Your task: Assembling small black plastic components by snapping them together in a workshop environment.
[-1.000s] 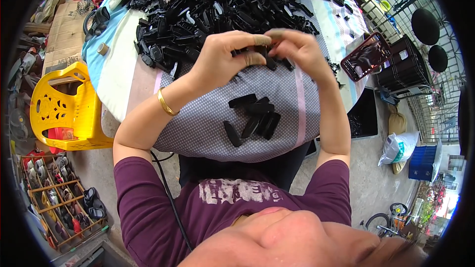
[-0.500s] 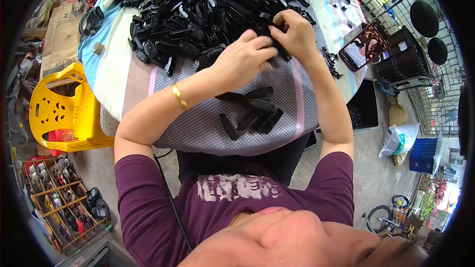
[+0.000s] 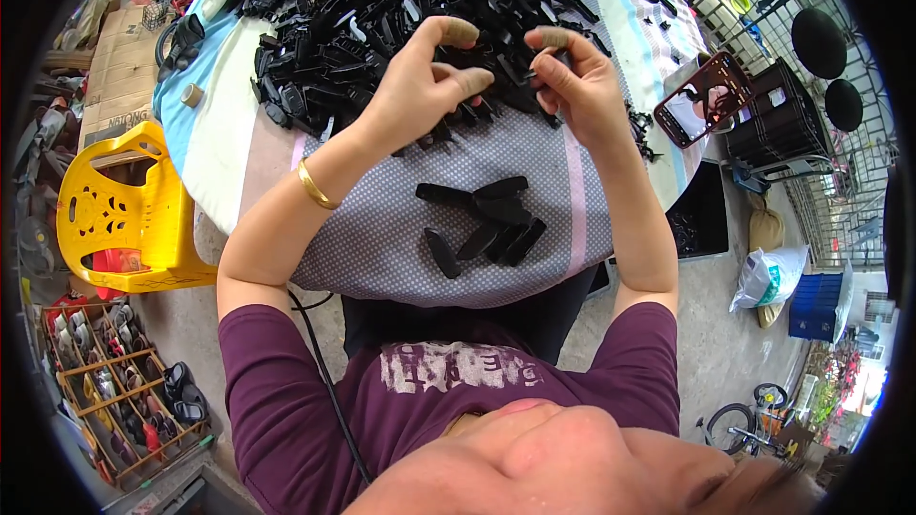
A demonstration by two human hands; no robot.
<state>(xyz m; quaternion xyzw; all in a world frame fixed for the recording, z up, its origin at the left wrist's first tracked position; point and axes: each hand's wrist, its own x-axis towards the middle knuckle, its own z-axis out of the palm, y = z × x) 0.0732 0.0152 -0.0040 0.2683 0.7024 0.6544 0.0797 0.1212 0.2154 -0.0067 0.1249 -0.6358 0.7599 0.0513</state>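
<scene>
A big heap of black plastic parts [image 3: 382, 0] covers the far half of a round table. My left hand [image 3: 415, 91], with a gold bangle on its wrist, is raised over the heap's near edge, index finger and thumb curled apart. My right hand [image 3: 577, 86] is level with it, a short gap away, pinching a small black part [image 3: 530, 73] at its fingertips. Whether my left hand holds a piece is hidden against the heap. Several finished-looking black parts [image 3: 487, 224] lie in a small group on the grey dotted cloth [image 3: 382, 238] near me.
A phone in a red case [image 3: 701, 100] lies on the table's right side, and a tape roll [image 3: 191, 95] on its left. A yellow plastic stool [image 3: 124, 215] and a shoe rack [image 3: 114, 391] stand to the left. A black crate [image 3: 773, 124], a white bag [image 3: 773, 277] and a blue bin [image 3: 816, 305] are to the right.
My hands were pressed together over the cloth, then reached into the heap. Now they are lifted and spread apart, the right one pinching a small part.
</scene>
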